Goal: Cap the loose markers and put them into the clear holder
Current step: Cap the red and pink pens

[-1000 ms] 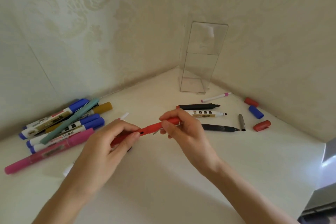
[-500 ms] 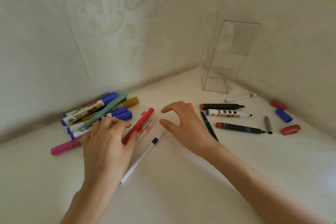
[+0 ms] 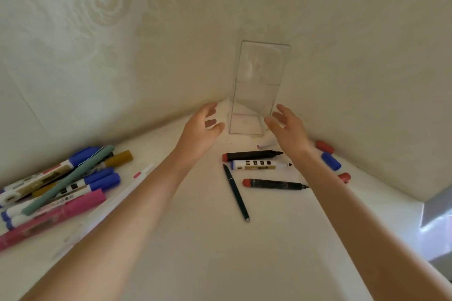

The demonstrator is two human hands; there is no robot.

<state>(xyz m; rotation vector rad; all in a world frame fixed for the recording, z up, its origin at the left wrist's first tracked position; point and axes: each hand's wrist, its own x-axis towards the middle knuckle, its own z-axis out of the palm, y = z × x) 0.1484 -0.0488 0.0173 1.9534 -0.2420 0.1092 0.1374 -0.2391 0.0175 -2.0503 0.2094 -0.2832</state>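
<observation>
A tall clear holder (image 3: 259,85) stands empty in the far corner of the white surface. My left hand (image 3: 201,129) and my right hand (image 3: 286,127) hover open on either side of its base, apart from it. In front lie uncapped markers: a black one (image 3: 252,154), a white one with a blue end (image 3: 259,165) and a black one with a red end (image 3: 274,184). A thin dark pen (image 3: 236,195) lies beside them. Loose caps sit at the right: a red cap (image 3: 324,146), a blue cap (image 3: 331,161) and another red cap (image 3: 344,176).
A pile of capped markers (image 3: 56,186) in blue, teal, gold and pink lies at the left. Thin white pens (image 3: 122,193) run beside my left forearm. Patterned walls close the corner. The surface's edge drops off at the right (image 3: 423,205).
The red marker I held in both hands was laid down at the left. Both hands then reached forward to flank the clear holder, empty. The view shifted right.
</observation>
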